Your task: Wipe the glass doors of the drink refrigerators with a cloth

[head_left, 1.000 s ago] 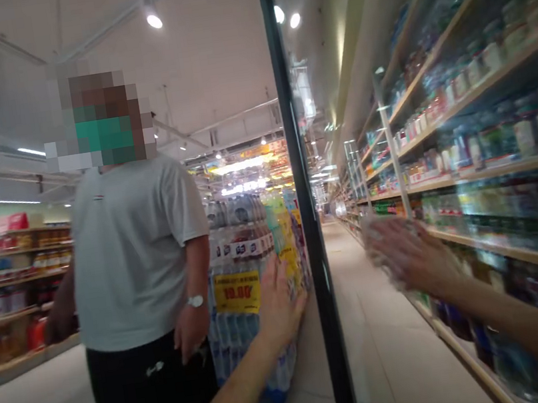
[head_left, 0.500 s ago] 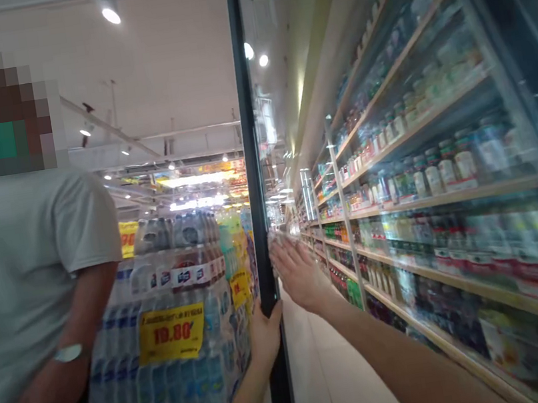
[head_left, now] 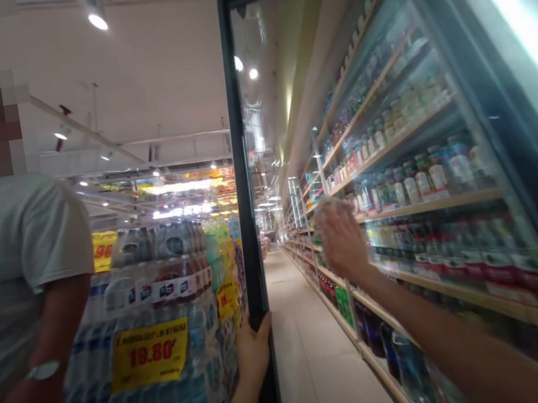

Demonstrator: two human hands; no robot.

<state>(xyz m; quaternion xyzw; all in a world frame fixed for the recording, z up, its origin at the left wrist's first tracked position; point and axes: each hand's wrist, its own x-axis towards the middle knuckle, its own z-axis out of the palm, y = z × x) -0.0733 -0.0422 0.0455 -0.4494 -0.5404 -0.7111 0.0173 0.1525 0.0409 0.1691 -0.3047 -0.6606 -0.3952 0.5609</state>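
Note:
My left hand [head_left: 254,345] grips the dark frame [head_left: 248,231] of a glass door near its lower part, the thumb wrapped over the edge. On the inner side, my right hand [head_left: 346,240] is raised against the glass pane [head_left: 282,125], blurred by motion. Under its fingers is a pale, crumpled cloth [head_left: 324,220], partly hidden by the hand; its exact kind is hard to make out. Shelves of bottles [head_left: 417,179] show in the pane behind the right hand.
A person in a light T-shirt [head_left: 1,268] with a wristwatch stands close on the left. Beside them are stacked packs of bottled drinks [head_left: 161,291] with a yellow price sign [head_left: 150,354]. A bright lit strip [head_left: 515,23] runs along the upper right.
My right hand has moved right across the glass, away from the door's edge. My left hand keeps its hold on the frame. The view has shifted slightly, and the person sits further left in it.

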